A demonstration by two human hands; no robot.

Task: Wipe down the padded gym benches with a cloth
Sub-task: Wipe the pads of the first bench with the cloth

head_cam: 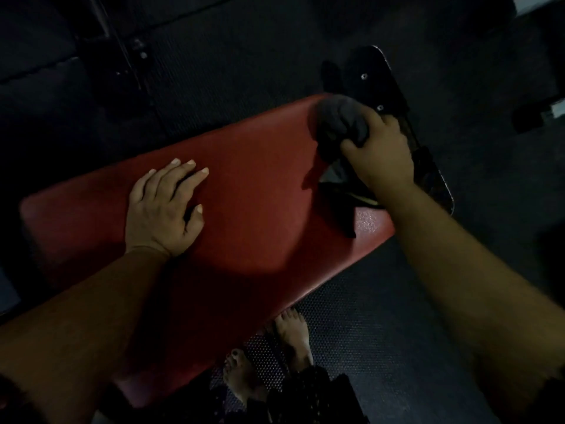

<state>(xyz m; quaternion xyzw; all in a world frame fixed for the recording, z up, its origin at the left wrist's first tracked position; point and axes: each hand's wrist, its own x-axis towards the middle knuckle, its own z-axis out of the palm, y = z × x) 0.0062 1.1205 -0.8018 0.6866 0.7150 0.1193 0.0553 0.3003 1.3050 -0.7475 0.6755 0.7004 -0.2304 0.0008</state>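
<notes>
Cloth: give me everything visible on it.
The cloth is dark grey, soft-looking fabric, bunched into a wad. The right hand grips it, fingers curled round it. It sits at the right end of the red pad, touching its surface; a darker loose tail trails from under the hand across the pad. The left hand lies flat on the pad, apart from it.

The red padded surface (244, 179) is showing a smooth, leather-like skin with a faint sheen (a fine grain is glinting at its right near corner). The cloth (339, 119), dark grey, is looking soft, matt and crumpled. The black plate (377, 68) beyond it is shining glossily, its bolts (363, 76) gleaming like pale metal. The floor (367, 332) is showing matt, studded rubber.
</notes>
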